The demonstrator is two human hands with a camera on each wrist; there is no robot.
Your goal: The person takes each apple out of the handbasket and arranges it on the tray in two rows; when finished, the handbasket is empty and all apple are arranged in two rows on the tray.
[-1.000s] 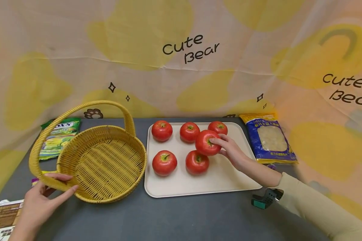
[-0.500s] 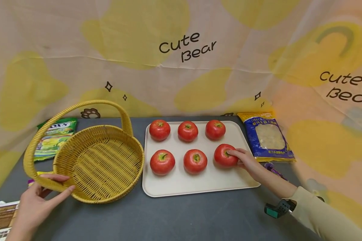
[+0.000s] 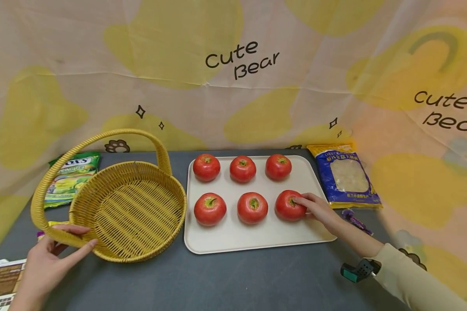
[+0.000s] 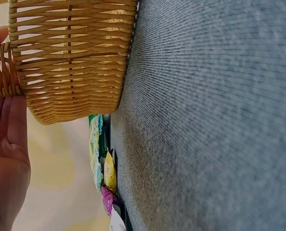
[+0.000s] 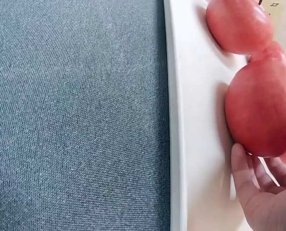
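Observation:
My left hand (image 3: 46, 263) holds the yellow wicker basket (image 3: 180, 229) at the foot of its handle, thumb toward the inside of the rim. The left wrist view shows the fingers (image 4: 18, 120) around the handle's woven base. In the head view my right hand (image 3: 319, 211) grips the front-right tomato (image 3: 289, 206), thumb on its top near the stem. That tomato (image 5: 261, 108) rests on the white tray (image 3: 225, 242), with fingertips against its side in the right wrist view. Several more red tomatoes (image 3: 252, 208) stand on the tray in two rows.
A blue and yellow bag (image 3: 348, 177) lies right of the tray, with a small purple wrapped item (image 3: 356, 221) near it. Behind the basket is a green snack packet (image 3: 71, 179). A printed white sheet or box (image 3: 4, 280) lies at the front left. A patterned cloth backs the table.
My right hand has carried the tomato right and down from above the tray to its front-right spot, completing the front row. The left hand still holds the basket.

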